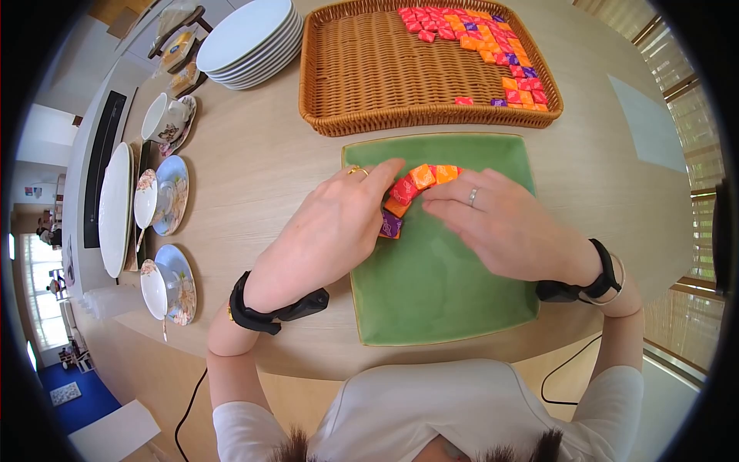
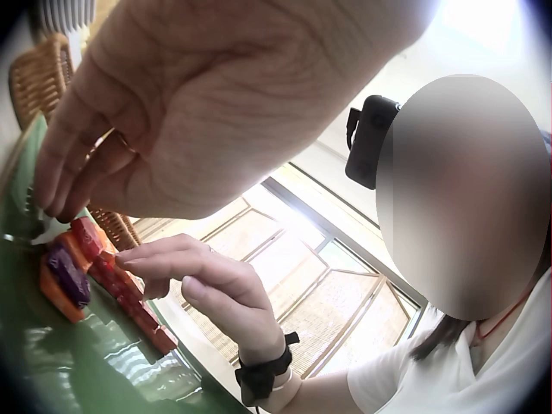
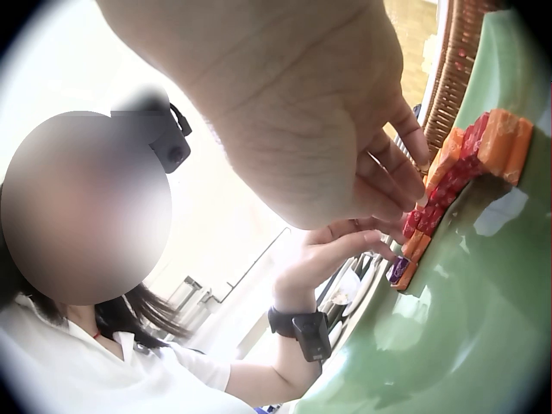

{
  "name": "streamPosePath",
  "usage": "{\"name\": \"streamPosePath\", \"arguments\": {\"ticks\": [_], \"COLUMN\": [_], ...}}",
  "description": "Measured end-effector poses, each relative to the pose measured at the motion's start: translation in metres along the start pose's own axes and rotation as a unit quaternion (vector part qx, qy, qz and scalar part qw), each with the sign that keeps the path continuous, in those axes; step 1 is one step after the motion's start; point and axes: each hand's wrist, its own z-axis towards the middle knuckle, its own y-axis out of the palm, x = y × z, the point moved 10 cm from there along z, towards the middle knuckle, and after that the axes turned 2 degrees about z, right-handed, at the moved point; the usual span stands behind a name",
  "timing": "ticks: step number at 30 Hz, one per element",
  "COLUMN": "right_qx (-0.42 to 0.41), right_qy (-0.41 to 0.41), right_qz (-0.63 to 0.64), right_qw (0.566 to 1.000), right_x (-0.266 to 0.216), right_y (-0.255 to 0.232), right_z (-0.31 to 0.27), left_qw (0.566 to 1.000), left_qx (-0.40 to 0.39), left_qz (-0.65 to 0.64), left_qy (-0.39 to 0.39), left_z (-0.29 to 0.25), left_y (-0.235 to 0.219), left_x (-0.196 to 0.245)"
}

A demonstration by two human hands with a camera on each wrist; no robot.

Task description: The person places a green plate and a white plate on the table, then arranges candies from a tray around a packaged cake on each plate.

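Small wrapped pieces in red, orange and purple form a curved row near the back of a green square plate (image 1: 446, 285). A purple piece (image 1: 391, 225) lies at the row's left end, an orange one (image 1: 446, 175) near its right. The left hand (image 1: 331, 215) touches the outer left side of the row with its fingertips. Over the right part, the right hand (image 1: 512, 227) has its fingers extended against the row's inner side and hides some pieces. In the right wrist view, an orange piece (image 3: 504, 147) stands at the row's near end, stacked against others.
Behind the plate sits a wicker basket (image 1: 362, 123) with many wrapped pieces along its right side and back. White plates (image 1: 246, 38) are stacked at the back left. Cups on saucers (image 1: 173, 196) and an oval white dish (image 1: 115, 208) stand at the left.
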Motion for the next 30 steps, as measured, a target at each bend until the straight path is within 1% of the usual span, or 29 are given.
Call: {"name": "streamPosePath", "arguments": {"ticks": [1,5,8,11,13,16,30], "right_qx": [0.015,0.028,0.021,0.011,-0.011,-0.015,-0.017], "right_qy": [0.0,0.006,0.008,0.013,0.003,-0.017,-0.018], "right_qz": [-0.008,-0.011,-0.019,-0.001,0.029,0.022,0.028], "right_qw": [1.0,1.0,1.0,1.0,1.0,0.999,0.999], "right_x": [0.001,0.006,0.005,0.004,0.002,-0.001,-0.003], "right_y": [-0.002,-0.001,-0.001,-0.001,0.003,0.008,0.01], "right_z": [0.0,-0.001,-0.002,-0.001,-0.001,0.0,0.003], "left_qw": [1.0,1.0,1.0,1.0,1.0,1.0,1.0], "left_qx": [-0.002,0.008,0.009,0.011,0.006,0.003,0.005], "left_qz": [0.003,-0.001,-0.001,0.001,-0.001,-0.004,-0.004], "left_qy": [0.001,0.01,0.011,0.017,0.014,0.01,0.008], "left_z": [0.0,-0.001,0.0,-0.001,-0.001,-0.001,0.0], "left_y": [0.0,-0.001,-0.001,-0.002,0.0,0.0,-0.001], "left_x": [0.001,0.001,0.002,0.003,0.003,0.003,0.002]}}
